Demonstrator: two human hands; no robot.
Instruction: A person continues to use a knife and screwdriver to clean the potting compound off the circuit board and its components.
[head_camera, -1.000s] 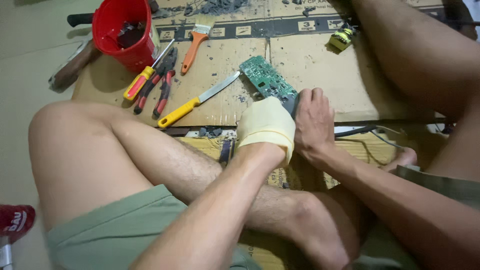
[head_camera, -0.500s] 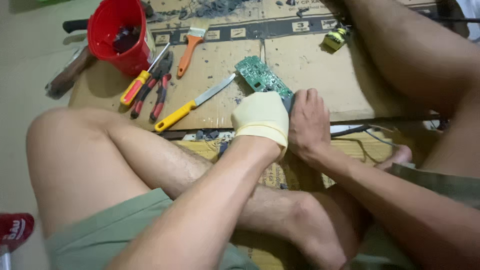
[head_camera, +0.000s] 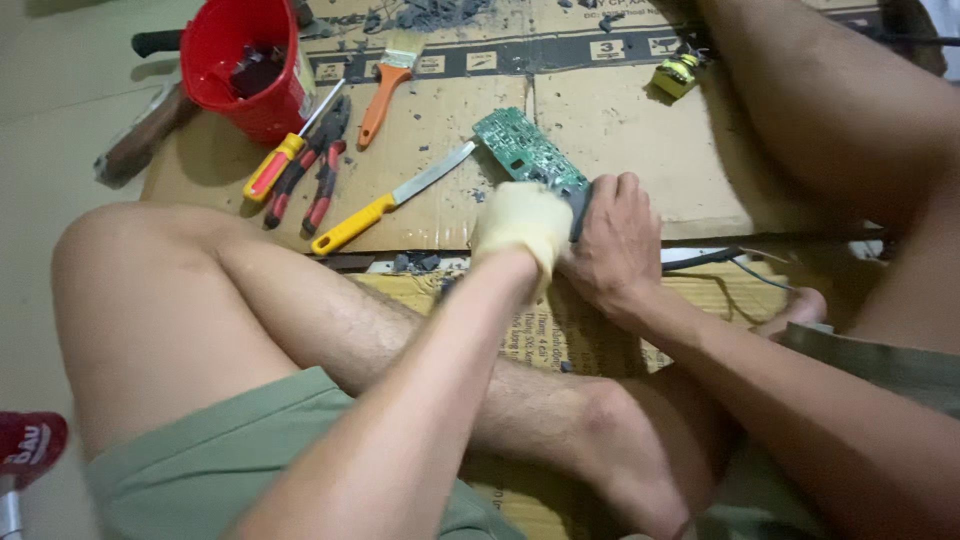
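Observation:
I sit cross-legged on the floor over sheets of cardboard (head_camera: 640, 130). My left hand (head_camera: 522, 222) wears a pale yellow glove and is closed over the near end of a green circuit board (head_camera: 525, 150) that lies flat on the cardboard. My bare right hand (head_camera: 612, 240) presses against the same end, its fingers wrapped round a dark part at the board's edge. What lies under both hands is hidden.
A yellow-handled knife (head_camera: 385, 205), red-handled pliers (head_camera: 318, 170), a yellow-and-red screwdriver (head_camera: 285, 160) and an orange brush (head_camera: 385, 85) lie left of the board. A red bucket (head_camera: 245, 65) stands at the back left, a small yellow coil part (head_camera: 678, 75) at the back right. Black cables (head_camera: 705, 260) run by my right wrist.
Both hands stay clamped on the board's near end with only slight shifts. The view has drifted a little.

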